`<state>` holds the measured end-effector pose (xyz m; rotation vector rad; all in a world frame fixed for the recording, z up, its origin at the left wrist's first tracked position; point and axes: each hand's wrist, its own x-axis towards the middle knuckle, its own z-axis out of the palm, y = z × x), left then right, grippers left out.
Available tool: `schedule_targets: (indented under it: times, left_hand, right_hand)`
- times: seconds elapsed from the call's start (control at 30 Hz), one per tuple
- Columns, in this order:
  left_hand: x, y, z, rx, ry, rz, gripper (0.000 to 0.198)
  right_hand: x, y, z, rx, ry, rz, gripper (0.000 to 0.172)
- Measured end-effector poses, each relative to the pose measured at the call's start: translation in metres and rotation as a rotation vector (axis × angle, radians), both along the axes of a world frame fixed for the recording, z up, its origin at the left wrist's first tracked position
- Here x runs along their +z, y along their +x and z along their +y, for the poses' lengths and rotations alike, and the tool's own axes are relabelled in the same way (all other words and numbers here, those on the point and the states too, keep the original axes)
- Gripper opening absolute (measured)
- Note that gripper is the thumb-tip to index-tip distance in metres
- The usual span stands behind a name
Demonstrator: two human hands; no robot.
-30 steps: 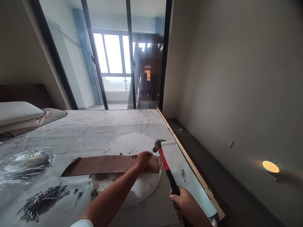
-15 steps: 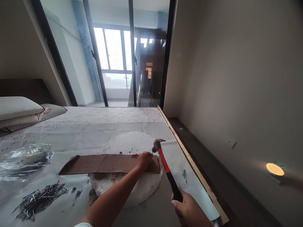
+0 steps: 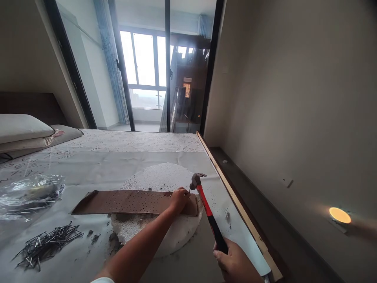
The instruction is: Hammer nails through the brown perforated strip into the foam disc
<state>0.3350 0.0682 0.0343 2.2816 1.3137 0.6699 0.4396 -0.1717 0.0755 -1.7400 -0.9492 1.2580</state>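
Observation:
My right hand (image 3: 235,259) is wrapped round the black grip of a claw hammer (image 3: 208,210) with a red neck. The hammer's head is just above and right of my left hand (image 3: 179,199), close to its fingertips. Those fingers pinch a thin nail (image 3: 189,192) that stands over the right part of a brown strip (image 3: 126,202) dotted with small holes. Beneath the strip is a round white foam slab (image 3: 176,177) with a rough, crumbly surface. My left forearm crosses the slab and the strip's front edge.
A pile of loose nails (image 3: 47,243) lies at the front left, with a clear plastic bag (image 3: 32,196) behind it. Grey crumbs (image 3: 114,237) are scattered about the slab. A wooden edge strip (image 3: 232,190) bounds the bed's right side; pillows (image 3: 23,131) sit far left.
The view has shifted slightly. Both hands, the hammer and the strip hold nearly the same positions relative to each other.

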Motion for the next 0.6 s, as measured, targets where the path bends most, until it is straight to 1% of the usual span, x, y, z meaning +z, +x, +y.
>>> schedule_targets:
  times: [0.1, 0.17, 0.27, 0.4, 0.6]
  left_hand:
    - [-0.003, 0.001, 0.001, -0.009, 0.007, -0.005, 0.021]
    - [-0.006, 0.001, 0.001, -0.022, 0.008, 0.0, 0.024]
    - [-0.01, 0.0, 0.001, -0.044, 0.016, 0.005, 0.025]
    - [-0.013, 0.001, 0.002, -0.033, 0.02, 0.021, 0.025]
    - [-0.019, 0.0, 0.004, -0.053, 0.048, -0.008, 0.028]
  right_hand:
    - [0.009, 0.002, -0.003, -0.012, 0.041, -0.107, 0.012]
    - [0.016, 0.004, -0.005, -0.006, 0.021, -0.165, 0.014]
    - [0.023, 0.005, -0.003, 0.008, -0.037, -0.192, 0.016]
    - [0.018, 0.0, 0.004, 0.035, -0.068, -0.187, 0.013]
    - [0.007, -0.002, 0.004, 0.021, 0.016, -0.196, 0.012]
